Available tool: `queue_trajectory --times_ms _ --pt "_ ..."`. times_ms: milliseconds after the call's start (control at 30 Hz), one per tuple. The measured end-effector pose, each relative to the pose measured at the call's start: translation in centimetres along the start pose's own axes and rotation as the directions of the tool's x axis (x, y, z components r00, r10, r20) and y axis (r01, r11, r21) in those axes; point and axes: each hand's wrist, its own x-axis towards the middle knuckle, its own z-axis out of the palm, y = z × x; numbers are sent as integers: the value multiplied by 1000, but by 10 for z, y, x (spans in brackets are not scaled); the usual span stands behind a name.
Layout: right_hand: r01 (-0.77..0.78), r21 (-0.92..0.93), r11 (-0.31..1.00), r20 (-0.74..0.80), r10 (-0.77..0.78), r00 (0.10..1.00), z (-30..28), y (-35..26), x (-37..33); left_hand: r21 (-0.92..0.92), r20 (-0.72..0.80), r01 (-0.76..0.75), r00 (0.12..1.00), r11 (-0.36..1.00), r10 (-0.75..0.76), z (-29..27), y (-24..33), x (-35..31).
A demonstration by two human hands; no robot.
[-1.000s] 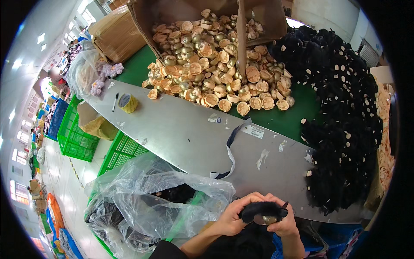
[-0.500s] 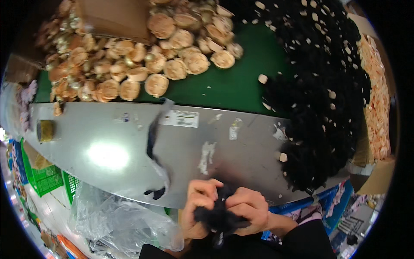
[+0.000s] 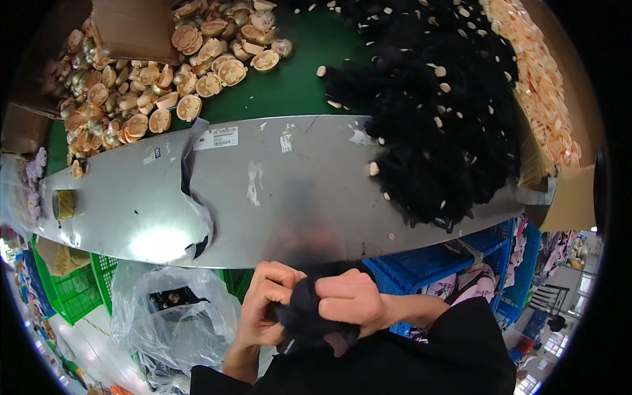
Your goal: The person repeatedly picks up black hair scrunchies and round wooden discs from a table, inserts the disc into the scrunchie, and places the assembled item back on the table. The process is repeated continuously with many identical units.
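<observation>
Between my two hands is a soft, dark plush piece [image 3: 305, 308], held in front of the table's near edge. My left hand [image 3: 264, 299] grips it on one side with bent fingers. On the other side my right hand [image 3: 354, 301] is closed on it in a fist. A small pinkish-brown patch shows at the lower end of the piece. The fingertips and whatever they pinch inside the plush are hidden. A large heap of similar black plush pieces [image 3: 434, 141], dotted with small pale bits, lies at the right on the table.
The metal table [image 3: 296, 217] carries a dark strip [image 3: 187, 161] and a yellowish tape roll [image 3: 64, 205]. Beige moulded shells [image 3: 136, 125] lie on a green surface by a cardboard box [image 3: 133, 29]. Peach-coloured pieces [image 3: 536, 79] fill a carton. Below stand a clear plastic bag [image 3: 178, 329] and blue crates [image 3: 408, 263].
The table and heaps have shifted up and left in the view. My hands, still gripping the plush piece, are now off the table's near edge, and the piece has turned between them.
</observation>
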Motion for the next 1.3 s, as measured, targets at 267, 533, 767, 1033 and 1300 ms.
queue_trajectory --times_ms 267,533,767,1033,1300 --pt "56 -99 993 -358 -88 930 28 -22 -34 564 -117 -201 941 801 318 35 21 -29" --pt "-53 -132 990 -562 -31 826 53 -40 -35 780 -121 -223 863 584 491 44 26 -39" --pt "37 -232 972 -413 -132 901 64 -40 -36 742 -312 -162 775 651 550 35 28 -47" --pt "-138 192 972 -511 219 831 57 -23 -38 765 3 -316 873 562 487 39 25 -36" --pt "-341 194 920 -364 390 846 41 -25 -29 278 -324 -7 941 961 101 31 27 -32"
